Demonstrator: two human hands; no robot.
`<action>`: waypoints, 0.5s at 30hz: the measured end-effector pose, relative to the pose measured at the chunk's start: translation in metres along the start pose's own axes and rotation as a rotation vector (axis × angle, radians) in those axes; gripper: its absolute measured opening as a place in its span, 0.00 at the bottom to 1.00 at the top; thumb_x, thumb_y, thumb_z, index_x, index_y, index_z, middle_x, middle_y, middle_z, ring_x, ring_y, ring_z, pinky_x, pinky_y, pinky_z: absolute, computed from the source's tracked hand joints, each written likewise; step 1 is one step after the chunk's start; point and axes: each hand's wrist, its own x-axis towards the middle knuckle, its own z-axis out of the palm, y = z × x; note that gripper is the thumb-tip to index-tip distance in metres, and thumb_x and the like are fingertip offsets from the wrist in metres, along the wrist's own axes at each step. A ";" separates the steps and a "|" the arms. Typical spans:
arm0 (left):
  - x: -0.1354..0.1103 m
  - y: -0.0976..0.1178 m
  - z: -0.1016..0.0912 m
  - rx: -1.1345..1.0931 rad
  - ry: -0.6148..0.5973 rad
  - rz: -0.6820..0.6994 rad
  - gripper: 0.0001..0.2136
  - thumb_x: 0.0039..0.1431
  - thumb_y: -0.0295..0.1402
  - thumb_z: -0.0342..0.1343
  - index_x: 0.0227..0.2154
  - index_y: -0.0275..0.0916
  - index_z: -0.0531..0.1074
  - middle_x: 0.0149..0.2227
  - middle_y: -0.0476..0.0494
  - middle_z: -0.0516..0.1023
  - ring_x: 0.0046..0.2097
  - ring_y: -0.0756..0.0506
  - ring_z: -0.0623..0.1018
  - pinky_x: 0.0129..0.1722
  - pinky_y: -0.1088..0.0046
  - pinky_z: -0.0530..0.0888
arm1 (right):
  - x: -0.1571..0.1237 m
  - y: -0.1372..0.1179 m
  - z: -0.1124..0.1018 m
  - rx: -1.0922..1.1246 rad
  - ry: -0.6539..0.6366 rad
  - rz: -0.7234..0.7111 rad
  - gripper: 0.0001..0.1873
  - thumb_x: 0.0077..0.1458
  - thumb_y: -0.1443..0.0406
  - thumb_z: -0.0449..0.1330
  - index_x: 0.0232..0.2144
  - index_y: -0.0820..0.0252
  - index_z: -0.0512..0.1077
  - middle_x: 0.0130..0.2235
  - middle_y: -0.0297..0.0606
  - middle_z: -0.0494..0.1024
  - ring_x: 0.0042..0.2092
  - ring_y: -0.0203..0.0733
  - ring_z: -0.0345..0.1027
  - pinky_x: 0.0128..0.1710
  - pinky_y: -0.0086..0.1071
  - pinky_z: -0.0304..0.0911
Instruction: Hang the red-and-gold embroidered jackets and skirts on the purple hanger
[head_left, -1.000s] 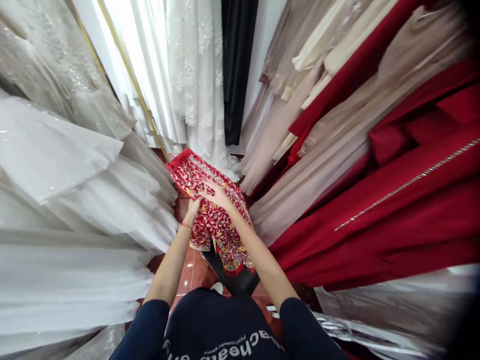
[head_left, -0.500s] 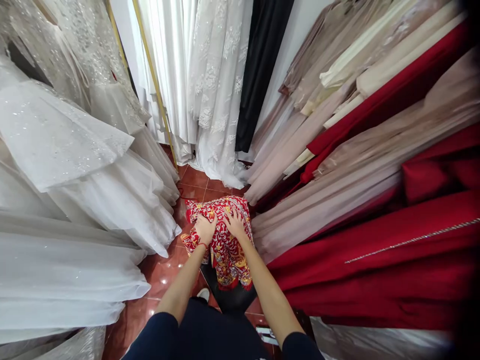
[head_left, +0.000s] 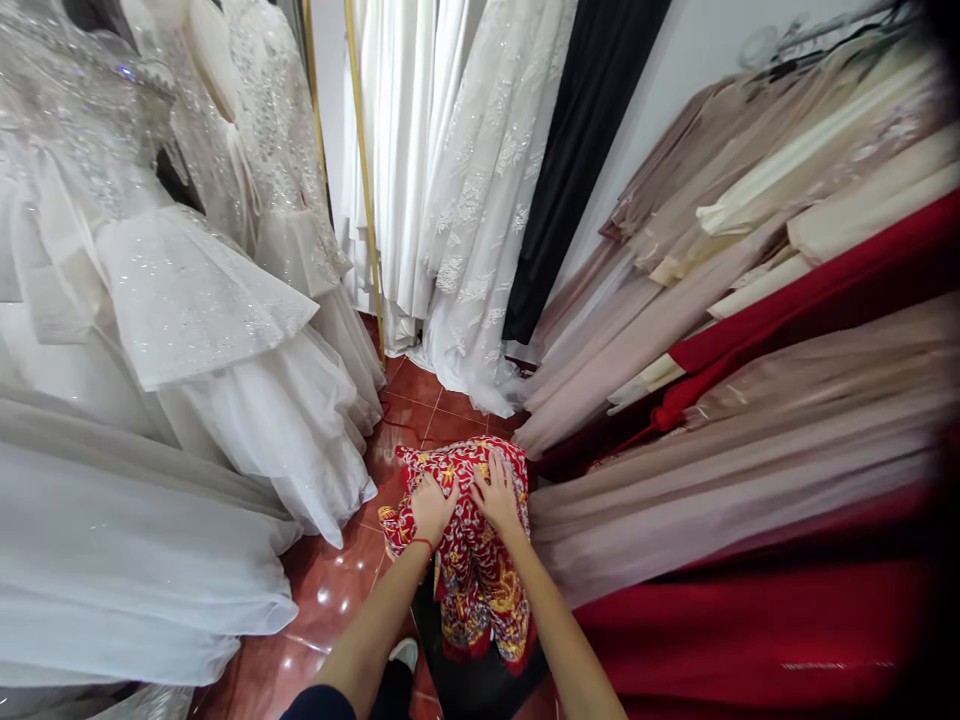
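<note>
A red garment (head_left: 469,560) with a white and yellow pattern and red-trimmed ends lies over a black surface (head_left: 480,690) low in front of me. My left hand (head_left: 433,510) is closed on its left part, the fingers curled into the cloth and partly hidden, with a thin red band at the wrist. Beside it, my right hand (head_left: 496,494) rests flat on the upper right of the garment with its fingers spread. Two tube-like parts of the cloth hang toward me between my forearms.
White gowns (head_left: 240,350) hang along the left, and a lace dress (head_left: 480,220) hangs ahead near a gold pole (head_left: 362,180). Black cloth (head_left: 581,170) hangs beside the lace. Blush dresses (head_left: 660,500) and a red gown (head_left: 750,610) crowd the right. Red floor tiles (head_left: 330,590) show below.
The view has tilted up and turned left, so the hands and garment sit lower and farther right in the picture. Both hands keep nearly the same places on the cloth.
</note>
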 end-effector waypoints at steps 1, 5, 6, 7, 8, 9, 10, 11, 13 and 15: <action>0.000 0.000 -0.001 -0.006 -0.003 0.003 0.28 0.63 0.51 0.43 0.46 0.26 0.68 0.42 0.23 0.76 0.46 0.33 0.78 0.45 0.61 0.70 | 0.006 0.000 -0.003 0.004 0.000 -0.041 0.20 0.64 0.62 0.48 0.54 0.58 0.72 0.66 0.48 0.60 0.68 0.50 0.49 0.66 0.49 0.42; -0.001 -0.001 -0.002 -0.022 -0.003 0.010 0.28 0.64 0.51 0.41 0.45 0.27 0.68 0.43 0.23 0.76 0.46 0.34 0.78 0.46 0.61 0.71 | 0.029 -0.008 -0.008 0.031 -0.025 -0.019 0.20 0.65 0.64 0.45 0.50 0.61 0.73 0.62 0.50 0.68 0.64 0.49 0.57 0.64 0.48 0.47; -0.001 0.000 -0.002 -0.030 -0.007 0.004 0.27 0.64 0.51 0.41 0.45 0.27 0.68 0.43 0.23 0.77 0.47 0.34 0.78 0.47 0.61 0.71 | 0.033 -0.011 -0.008 0.036 -0.037 0.014 0.21 0.65 0.64 0.45 0.51 0.63 0.73 0.60 0.51 0.70 0.63 0.50 0.59 0.63 0.48 0.48; -0.001 0.000 -0.003 -0.045 -0.017 -0.008 0.27 0.63 0.51 0.42 0.45 0.28 0.68 0.44 0.23 0.77 0.47 0.34 0.78 0.48 0.61 0.70 | 0.035 -0.014 -0.008 0.039 -0.048 0.043 0.22 0.65 0.64 0.45 0.53 0.65 0.72 0.59 0.52 0.71 0.63 0.50 0.60 0.63 0.47 0.49; 0.000 0.001 -0.004 -0.071 -0.035 -0.040 0.27 0.63 0.51 0.44 0.46 0.28 0.68 0.45 0.23 0.77 0.48 0.33 0.78 0.48 0.61 0.70 | 0.036 -0.017 -0.007 0.045 -0.056 0.068 0.23 0.64 0.64 0.45 0.54 0.67 0.70 0.58 0.53 0.71 0.62 0.51 0.60 0.62 0.47 0.49; 0.002 0.001 -0.005 -0.105 -0.063 -0.090 0.28 0.61 0.52 0.45 0.47 0.29 0.68 0.46 0.22 0.77 0.49 0.33 0.78 0.49 0.61 0.70 | 0.037 -0.019 -0.006 0.055 -0.059 0.093 0.24 0.64 0.64 0.45 0.55 0.69 0.69 0.58 0.54 0.71 0.62 0.51 0.60 0.62 0.46 0.50; 0.005 0.000 -0.007 -0.144 -0.097 -0.149 0.29 0.60 0.53 0.47 0.49 0.28 0.68 0.46 0.22 0.77 0.50 0.32 0.78 0.49 0.60 0.70 | 0.036 -0.022 -0.005 0.068 -0.056 0.124 0.25 0.64 0.63 0.45 0.57 0.70 0.68 0.59 0.54 0.71 0.63 0.51 0.60 0.63 0.46 0.49; 0.009 -0.001 -0.009 -0.180 -0.133 -0.209 0.30 0.59 0.54 0.47 0.50 0.28 0.68 0.46 0.22 0.78 0.49 0.32 0.78 0.48 0.60 0.70 | 0.036 -0.025 -0.004 0.084 -0.048 0.165 0.26 0.63 0.63 0.45 0.58 0.71 0.66 0.59 0.54 0.70 0.63 0.51 0.59 0.63 0.45 0.49; 0.019 -0.005 -0.014 -0.230 -0.198 -0.302 0.31 0.60 0.55 0.45 0.48 0.28 0.70 0.44 0.23 0.79 0.47 0.32 0.80 0.45 0.61 0.72 | 0.034 -0.033 0.001 0.111 -0.024 0.252 0.27 0.63 0.63 0.44 0.59 0.70 0.66 0.60 0.53 0.70 0.63 0.49 0.59 0.63 0.44 0.48; 0.032 -0.012 -0.017 -0.253 -0.233 -0.317 0.30 0.61 0.55 0.43 0.42 0.30 0.74 0.40 0.24 0.81 0.44 0.33 0.81 0.41 0.62 0.73 | 0.034 -0.043 0.006 0.106 0.019 0.331 0.26 0.63 0.64 0.43 0.58 0.68 0.67 0.60 0.53 0.69 0.64 0.50 0.58 0.64 0.46 0.47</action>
